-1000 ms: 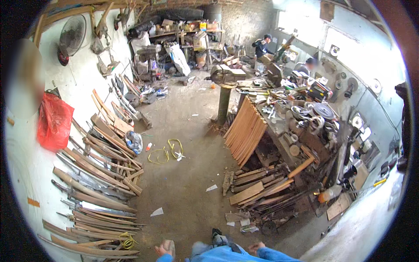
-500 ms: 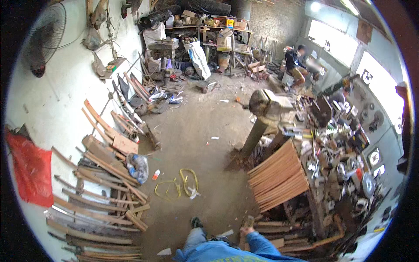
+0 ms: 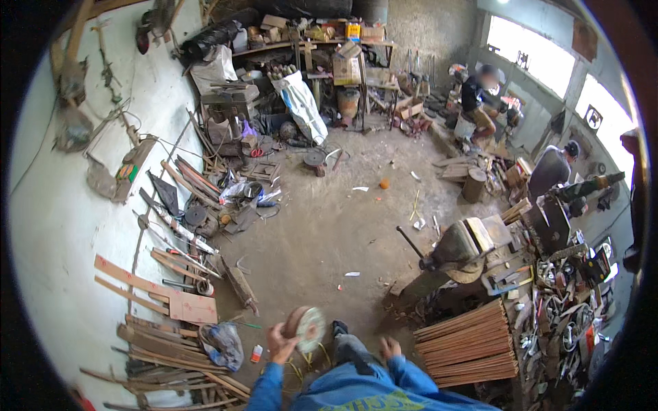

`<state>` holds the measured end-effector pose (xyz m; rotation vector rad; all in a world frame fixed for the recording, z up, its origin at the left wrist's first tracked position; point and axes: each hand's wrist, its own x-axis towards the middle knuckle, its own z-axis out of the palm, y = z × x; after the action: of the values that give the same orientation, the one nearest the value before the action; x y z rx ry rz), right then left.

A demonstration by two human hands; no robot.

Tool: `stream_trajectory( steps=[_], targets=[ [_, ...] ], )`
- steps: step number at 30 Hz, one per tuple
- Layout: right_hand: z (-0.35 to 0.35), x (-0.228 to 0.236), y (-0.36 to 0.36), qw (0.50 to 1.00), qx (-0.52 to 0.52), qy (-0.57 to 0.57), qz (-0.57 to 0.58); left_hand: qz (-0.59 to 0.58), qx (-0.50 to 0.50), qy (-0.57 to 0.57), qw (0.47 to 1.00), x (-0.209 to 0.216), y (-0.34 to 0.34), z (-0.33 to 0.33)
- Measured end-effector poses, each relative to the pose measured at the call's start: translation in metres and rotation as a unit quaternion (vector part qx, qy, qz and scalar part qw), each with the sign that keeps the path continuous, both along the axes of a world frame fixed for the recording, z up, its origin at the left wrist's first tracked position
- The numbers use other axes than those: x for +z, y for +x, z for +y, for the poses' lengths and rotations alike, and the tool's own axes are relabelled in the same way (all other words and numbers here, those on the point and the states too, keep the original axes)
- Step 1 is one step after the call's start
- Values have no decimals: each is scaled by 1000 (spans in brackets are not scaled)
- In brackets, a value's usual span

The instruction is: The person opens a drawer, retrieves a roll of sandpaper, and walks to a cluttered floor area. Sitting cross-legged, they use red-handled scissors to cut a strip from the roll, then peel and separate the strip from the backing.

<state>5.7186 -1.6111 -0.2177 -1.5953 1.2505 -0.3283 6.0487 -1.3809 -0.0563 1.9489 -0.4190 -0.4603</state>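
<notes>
My left hand [image 3: 279, 344] is closed round the edge of a thick round wheel [image 3: 308, 331]. The wheel has a reddish-brown rim and a pale greenish face, and it is held up in front of my body on the left. On the other side, my right hand [image 3: 391, 347] hangs beside my leg with its fingers loosely curled and nothing visible in them. Closest to it is a stack of thin wooden strips [image 3: 469, 342] at the bench.
A bench vise [image 3: 466, 243] on a post stands to the right, before a workbench heaped with metal parts [image 3: 558, 315]. Wooden pieces [image 3: 171, 349] lean along the left wall. A plastic bag [image 3: 221, 344] lies near them. Two people [image 3: 478, 103] sit at the far right.
My left hand has come into view with the wheel. I have moved forward, so the vise and bench appear nearer. My right hand has moved away from the wood beside it.
</notes>
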Motion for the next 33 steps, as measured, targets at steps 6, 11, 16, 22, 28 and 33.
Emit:
stream_trajectory(
  steps=[6, 11, 16, 22, 28, 33],
  targets=[
    [-148, 153, 324, 942, 109, 273, -161, 200, 4, -152, 968, 44, 92, -138],
    [-174, 166, 510, 909, 295, 256, -147, 330, 305, -177, 876, -3, 234, -156],
    [-174, 151, 696, 857, 394, 309, -124, 199, 411, -92, 885, -80, 413, -176],
    [-249, 172, 908, 874, 450, 180, 42, 370, 243, -188, 877, -83, 594, -199],
    [-372, 65, 1092, 921, 265, 272, -91, 548, 198, -77, 809, -86, 686, -236],
    [-498, -120, 1279, 784, 152, 601, -36, 577, 209, -69, 787, -95, 750, -302]
  ],
)
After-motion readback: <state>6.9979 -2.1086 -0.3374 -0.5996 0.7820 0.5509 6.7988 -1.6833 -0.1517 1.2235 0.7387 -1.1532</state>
